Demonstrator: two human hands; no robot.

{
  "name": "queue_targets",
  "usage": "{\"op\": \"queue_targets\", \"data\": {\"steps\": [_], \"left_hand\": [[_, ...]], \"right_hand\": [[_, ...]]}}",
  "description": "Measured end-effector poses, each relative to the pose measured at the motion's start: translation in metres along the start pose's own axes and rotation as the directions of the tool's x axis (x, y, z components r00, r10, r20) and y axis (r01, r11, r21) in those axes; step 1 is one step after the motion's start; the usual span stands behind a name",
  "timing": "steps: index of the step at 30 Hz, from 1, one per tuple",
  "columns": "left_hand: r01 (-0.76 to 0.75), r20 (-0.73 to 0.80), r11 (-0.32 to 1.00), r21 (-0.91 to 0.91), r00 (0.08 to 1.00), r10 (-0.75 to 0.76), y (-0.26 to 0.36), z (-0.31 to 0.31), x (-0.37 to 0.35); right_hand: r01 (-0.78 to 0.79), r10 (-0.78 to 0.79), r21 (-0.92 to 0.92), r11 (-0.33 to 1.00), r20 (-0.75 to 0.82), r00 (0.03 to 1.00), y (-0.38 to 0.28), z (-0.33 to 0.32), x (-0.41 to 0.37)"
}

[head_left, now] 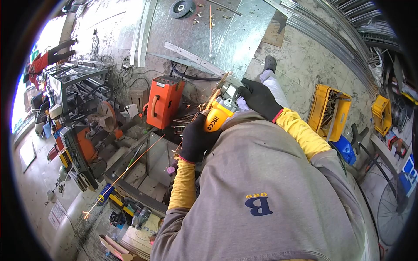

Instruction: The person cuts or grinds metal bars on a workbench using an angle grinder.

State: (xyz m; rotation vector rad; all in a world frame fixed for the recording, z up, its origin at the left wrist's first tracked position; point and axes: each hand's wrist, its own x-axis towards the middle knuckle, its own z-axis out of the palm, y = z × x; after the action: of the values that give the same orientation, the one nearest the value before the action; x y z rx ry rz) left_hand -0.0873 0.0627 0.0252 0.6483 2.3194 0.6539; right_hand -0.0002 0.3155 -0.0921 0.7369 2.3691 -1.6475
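My left hand, in a black glove, is wrapped around the yellow body of an angle grinder. The grinder's disc meets a flat metal bar near its close end, and orange sparks spray from there. My right hand, also black-gloved, is closed on the end of that bar, just right of the grinder's head. The bar's far part reaches up and left over a shiny metal sheet. My fingertips on the grinder's underside are hidden.
An orange-red box with a handle stands left of the grinder. A spare disc lies on the sheet. Yellow crates stand at right, near long metal profiles. Cables and metal frames crowd the left; a person is farther off.
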Motion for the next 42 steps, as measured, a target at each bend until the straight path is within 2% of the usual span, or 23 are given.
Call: {"op": "queue_targets", "data": {"steps": [2, 5, 8, 11, 14, 21, 24, 27, 30, 32, 33, 35, 42], "left_hand": [[0.075, 0.062, 0.997, 0.011, 0.995, -0.075, 0.002, -0.002, 0.001], [0.01, -0.024, 0.998, -0.06, 1.0, -0.012, 0.003, 0.001, 0.0], [-0.026, -0.046, 1.0, -0.012, 0.999, 0.026, 0.004, 0.0, 0.001], [0.014, 0.031, 1.0, 0.001, 0.999, -0.014, 0.002, -0.001, 0.003], [0.013, -0.005, 0.998, -0.056, 1.0, -0.013, 0.0, 0.003, 0.001], [0.017, -0.019, 0.998, -0.056, 1.0, -0.018, 0.009, 0.0, 0.002], [0.016, -0.003, 1.0, -0.016, 1.0, -0.016, 0.01, -0.002, 0.002], [0.076, 0.041, 0.996, 0.045, 0.996, -0.078, 0.009, -0.001, 0.003], [-0.005, -0.005, 0.999, 0.044, 1.0, 0.006, 0.007, 0.0, 0.003], [0.101, 0.07, 0.995, -0.008, 0.993, -0.1, 0.015, -0.006, 0.004], [0.101, 0.07, 0.995, -0.008, 0.993, -0.1, 0.014, -0.004, 0.003], [-0.005, -0.043, 0.999, 0.033, 0.999, 0.006, 0.01, 0.0, 0.001], [0.035, 0.017, 0.999, 0.019, 0.999, -0.035, 0.009, -0.002, 0.004]], "right_hand": [[0.003, -0.003, -0.003, 1.0, -0.013, 1.0, -0.001, 0.001, -0.001], [0.014, -0.014, -0.002, 1.0, -0.03, 0.999, -0.001, 0.002, -0.001], [0.031, -0.03, 0.012, 0.999, -0.035, 0.999, 0.001, 0.003, -0.001], [0.043, -0.042, 0.023, 0.999, -0.04, 0.998, 0.0, 0.003, -0.001], [0.049, -0.048, 0.009, 0.999, -0.046, 0.998, -0.004, 0.002, -0.003], [0.035, -0.036, -0.014, 0.999, -0.058, 0.998, -0.009, 0.0, -0.005], [0.042, -0.043, -0.009, 0.999, -0.054, 0.998, -0.009, 0.0, -0.004], [0.042, -0.044, -0.04, 0.998, -0.057, 0.997, -0.011, -0.001, -0.005], [0.047, -0.049, -0.048, 0.998, -0.053, 0.997, -0.011, -0.001, -0.005], [0.042, -0.045, -0.056, 0.998, -0.053, 0.998, -0.012, -0.002, -0.006], [0.038, -0.042, -0.064, 0.997, -0.053, 0.998, -0.012, -0.002, -0.006], [0.039, -0.043, -0.07, 0.997, -0.052, 0.998, -0.013, -0.003, -0.006], [0.067, -0.073, -0.067, 0.996, -0.086, 0.994, -0.008, 0.002, -0.007]]}}
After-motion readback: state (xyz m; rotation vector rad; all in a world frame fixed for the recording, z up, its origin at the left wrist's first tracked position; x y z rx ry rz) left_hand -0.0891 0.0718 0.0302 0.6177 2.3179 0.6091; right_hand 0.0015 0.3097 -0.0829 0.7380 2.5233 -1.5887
